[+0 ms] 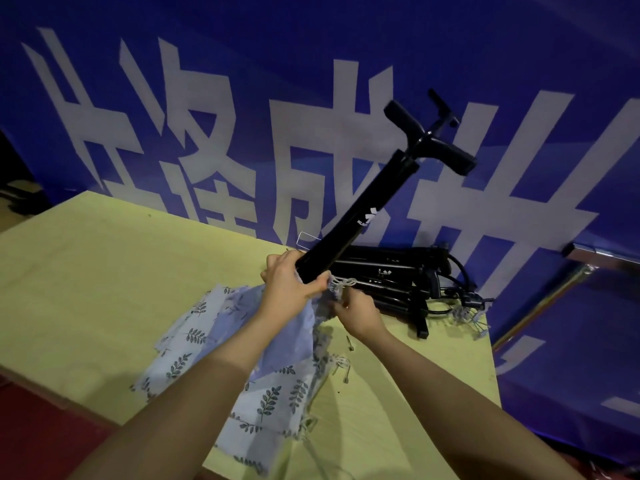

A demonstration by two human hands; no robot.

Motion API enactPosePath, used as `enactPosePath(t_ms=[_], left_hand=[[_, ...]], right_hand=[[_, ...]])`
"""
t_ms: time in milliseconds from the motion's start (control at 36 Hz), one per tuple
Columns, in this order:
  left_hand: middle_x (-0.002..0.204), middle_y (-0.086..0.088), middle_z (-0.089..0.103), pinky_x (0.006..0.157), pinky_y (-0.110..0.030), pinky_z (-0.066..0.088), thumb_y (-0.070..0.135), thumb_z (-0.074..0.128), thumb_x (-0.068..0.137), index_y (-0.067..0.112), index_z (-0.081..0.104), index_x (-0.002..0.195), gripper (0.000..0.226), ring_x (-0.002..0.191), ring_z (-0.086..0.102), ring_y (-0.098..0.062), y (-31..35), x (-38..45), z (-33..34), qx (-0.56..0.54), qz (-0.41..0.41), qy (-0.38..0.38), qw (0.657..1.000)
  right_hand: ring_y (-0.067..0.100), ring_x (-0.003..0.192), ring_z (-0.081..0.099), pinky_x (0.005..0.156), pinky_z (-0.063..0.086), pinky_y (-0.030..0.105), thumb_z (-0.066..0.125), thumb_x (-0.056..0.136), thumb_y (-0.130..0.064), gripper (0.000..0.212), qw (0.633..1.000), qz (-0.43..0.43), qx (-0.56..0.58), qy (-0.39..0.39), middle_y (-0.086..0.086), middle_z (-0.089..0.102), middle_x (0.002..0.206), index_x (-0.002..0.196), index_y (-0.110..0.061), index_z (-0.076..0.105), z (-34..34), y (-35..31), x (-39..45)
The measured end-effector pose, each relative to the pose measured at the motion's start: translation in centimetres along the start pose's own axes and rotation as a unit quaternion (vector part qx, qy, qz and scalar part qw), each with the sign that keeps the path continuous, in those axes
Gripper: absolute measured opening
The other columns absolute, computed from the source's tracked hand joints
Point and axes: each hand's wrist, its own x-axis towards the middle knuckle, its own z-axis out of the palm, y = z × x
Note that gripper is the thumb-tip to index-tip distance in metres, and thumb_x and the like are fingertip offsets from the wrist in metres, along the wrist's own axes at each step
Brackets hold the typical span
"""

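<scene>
A: Where's the hand pump (360, 216)?
B: Centre frame, tilted toward the upper right. Left hand (291, 285) grips its base; right hand (360, 315) pinches the drawstring bag (294, 344) mouth.
A: Risk?
B: Probably the drawstring snagging the barrel's end.
</scene>
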Motion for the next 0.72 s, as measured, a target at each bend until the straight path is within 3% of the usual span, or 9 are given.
enactPosePath(t_ms=[56, 139, 222, 278, 417, 556, 639, 722], left_hand=[[0.075, 0.017, 0.036, 0.088, -0.043, 0.041, 0.034, 0.072, 0.070, 0.013, 0.047, 0.079, 0.035, 0.095, 0.036, -0.017, -0.1, 0.0, -0.4, -0.012, -0.020, 0.007, 1.000], [0.077, 0.016, 0.036, 0.089, -0.047, 0.043, 0.034, 0.069, 0.064, 0.011, 0.048, 0.082, 0.036, 0.101, 0.041, -0.023, -0.4, 0.1, -0.8, -0.021, -0.044, 0.007, 0.999], [0.078, 0.016, 0.036, 0.091, -0.048, 0.042, 0.016, 0.074, 0.070, 0.011, 0.049, 0.087, 0.031, 0.108, 0.040, -0.025, -0.8, 0.2, -0.6, -0.020, -0.061, 0.024, 0.998], [0.080, 0.010, 0.040, 0.091, -0.046, 0.041, 0.018, 0.074, 0.071, 0.010, 0.049, 0.089, 0.032, 0.109, 0.039, -0.025, -1.3, 0.2, -0.3, -0.012, -0.066, 0.023, 0.997], [0.102, -0.009, 0.052, 0.086, -0.038, 0.030, 0.027, 0.072, 0.075, 0.005, 0.050, 0.099, 0.039, 0.109, 0.038, -0.027, -2.7, 0.7, 0.4, 0.045, -0.058, 0.031, 0.997], [0.107, -0.009, 0.050, 0.083, -0.034, 0.025, 0.030, 0.069, 0.079, 0.006, 0.050, 0.103, 0.039, 0.110, 0.037, -0.027, -3.5, 1.0, 0.4, 0.097, -0.042, 0.038, 0.994], [0.109, -0.007, 0.049, 0.082, -0.032, 0.023, 0.030, 0.068, 0.080, 0.008, 0.050, 0.106, 0.039, 0.110, 0.036, -0.025, -3.8, 1.0, 0.4, 0.109, -0.032, 0.022, 0.993], [0.111, -0.004, 0.048, 0.087, -0.033, 0.025, 0.032, 0.067, 0.081, 0.012, 0.049, 0.112, 0.040, 0.112, 0.036, -0.024, -3.8, 0.9, 0.7, 0.121, -0.019, -0.008, 0.992]], right_hand=[[0.035, 0.084, 0.059, 0.066, 0.043, 0.035, 0.050, 0.091, -0.016, 0.006, 0.999, -0.010, 0.032, 0.005, 0.014, 0.063, 0.088, 0.087, -0.013, 0.053, 0.1, 0.2, 0.1], [0.027, 0.075, 0.055, 0.060, 0.040, 0.033, 0.046, 0.095, -0.008, 0.010, 0.990, -0.006, 0.138, 0.040, 0.009, 0.058, 0.080, 0.086, -0.009, 0.052, -0.4, 0.2, -0.3], [0.027, 0.075, 0.055, 0.067, 0.048, 0.040, 0.042, 0.097, -0.004, 0.013, 0.961, 0.020, 0.269, 0.054, 0.012, 0.059, 0.082, 0.087, -0.010, 0.049, -0.9, -0.2, -0.3], [0.027, 0.077, 0.053, 0.068, 0.044, 0.039, 0.039, 0.098, -0.004, 0.015, 0.948, 0.022, 0.311, 0.067, 0.016, 0.058, 0.087, 0.089, -0.011, 0.048, -1.1, -0.7, -0.2], [0.015, 0.094, 0.054, 0.080, 0.042, 0.028, 0.030, 0.103, -0.016, 0.022, 0.953, -0.040, 0.292, 0.072, -0.001, 0.053, 0.103, 0.119, -0.009, 0.044, -2.9, -2.8, -1.1], [0.008, 0.103, 0.055, 0.089, 0.048, 0.026, 0.045, 0.095, -0.008, 0.035, 0.945, -0.135, 0.295, 0.044, -0.001, 0.053, 0.120, 0.128, -0.020, 0.044, -4.3, -3.7, -1.5], [-0.005, 0.101, 0.057, 0.088, 0.048, 0.015, 0.055, 0.089, -0.008, 0.040, 0.925, -0.188, 0.331, 0.011, -0.009, 0.057, 0.115, 0.126, -0.021, 0.045, -5.1, -4.6, -1.5], [0.012, 0.101, 0.065, 0.088, 0.054, 0.026, 0.063, 0.088, -0.014, 0.034, 0.897, -0.149, 0.417, 0.006, 0.000, 0.065, 0.110, 0.120, -0.013, 0.052, -5.3, -5.5, -1.2]])
